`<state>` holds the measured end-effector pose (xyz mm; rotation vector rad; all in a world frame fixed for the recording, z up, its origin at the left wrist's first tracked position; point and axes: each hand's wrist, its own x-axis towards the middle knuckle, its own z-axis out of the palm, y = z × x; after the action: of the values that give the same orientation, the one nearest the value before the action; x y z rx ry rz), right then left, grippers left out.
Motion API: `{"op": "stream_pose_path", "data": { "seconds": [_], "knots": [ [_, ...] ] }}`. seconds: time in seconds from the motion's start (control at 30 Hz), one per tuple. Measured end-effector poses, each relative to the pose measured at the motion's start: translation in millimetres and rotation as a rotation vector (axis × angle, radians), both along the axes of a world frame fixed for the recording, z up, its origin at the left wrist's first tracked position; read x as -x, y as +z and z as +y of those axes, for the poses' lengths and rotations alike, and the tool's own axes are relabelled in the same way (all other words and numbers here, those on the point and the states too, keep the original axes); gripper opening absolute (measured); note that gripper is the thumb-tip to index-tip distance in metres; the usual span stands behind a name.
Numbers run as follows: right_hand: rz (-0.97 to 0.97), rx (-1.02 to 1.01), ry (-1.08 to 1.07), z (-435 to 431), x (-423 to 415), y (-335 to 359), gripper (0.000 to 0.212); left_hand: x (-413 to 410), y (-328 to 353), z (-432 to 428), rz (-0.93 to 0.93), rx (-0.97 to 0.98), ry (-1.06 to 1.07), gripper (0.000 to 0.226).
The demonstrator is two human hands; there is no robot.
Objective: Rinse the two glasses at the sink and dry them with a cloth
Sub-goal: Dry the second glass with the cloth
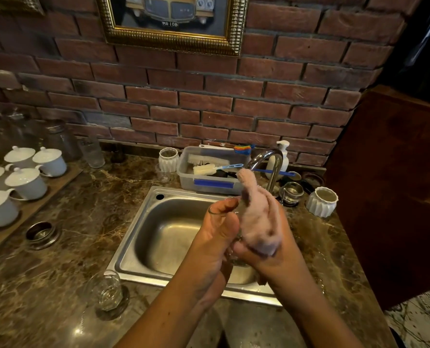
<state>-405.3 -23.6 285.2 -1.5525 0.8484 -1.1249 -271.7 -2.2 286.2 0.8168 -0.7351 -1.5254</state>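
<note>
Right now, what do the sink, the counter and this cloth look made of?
The sink: stainless steel by its look, brushed grey with soft reflections. The counter: polished stone, likely marble, brown with pale veins and glossy highlights; a laminate imitation can't be excluded. The cloth: soft fuzzy fabric, pale pink, maybe microfibre or terry.

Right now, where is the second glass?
Head view, lower left: the second glass sits on the counter beside the sink, at its front-left corner.

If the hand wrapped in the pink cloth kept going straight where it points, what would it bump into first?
Most likely the tap spout, right beyond the tip of the pink cloth the right hand holds. Depth is unclear, so it may pass beside it.
</note>
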Motion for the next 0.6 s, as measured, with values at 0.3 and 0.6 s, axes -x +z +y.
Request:
{"op": "stream_pose_path", "data": {
  "seconds": [0.3,0.6],
  "knots": [
    [-0.085,-0.3,0.108,0.3,7.8,-6.3,0.061,-8.0,-8.9,-3.6,-0.133,0.092,-0.065,0.088],
    [-0.108,-0.427,0.048,5.4,5.0,-5.6,0.083,4.0,-15.5,-11.5,-0.36,0.163,0.035,0.084]
  ]
}}
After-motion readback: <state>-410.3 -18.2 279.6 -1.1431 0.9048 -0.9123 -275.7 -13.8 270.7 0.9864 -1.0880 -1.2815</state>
